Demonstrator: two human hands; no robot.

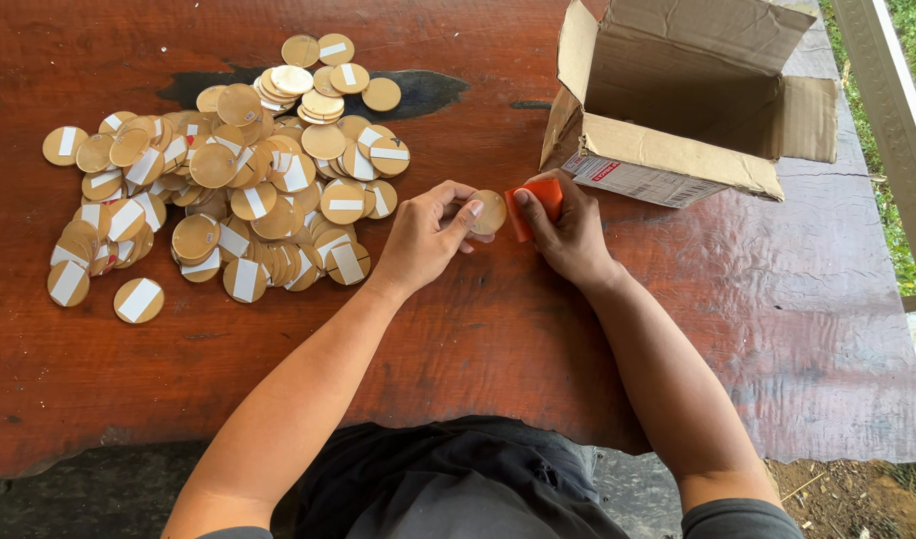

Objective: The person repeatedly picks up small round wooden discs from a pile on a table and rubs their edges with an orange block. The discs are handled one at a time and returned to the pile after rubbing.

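My left hand (425, 238) pinches a small round tan wooden disc (490, 211) between thumb and fingers at the middle of the table. My right hand (570, 235) grips a folded orange piece of sandpaper-like sheet (540, 200), pressed against the disc's right edge. Both hands rest on the dark red wooden table (458, 339). To the left lies a big pile of similar round discs (229, 190), many with a white strip across them.
An open cardboard box (683, 95) stands at the back right, just beyond my right hand. The table's right edge meets a white rail (892, 110) and grass. My dark trousers show below the near table edge.
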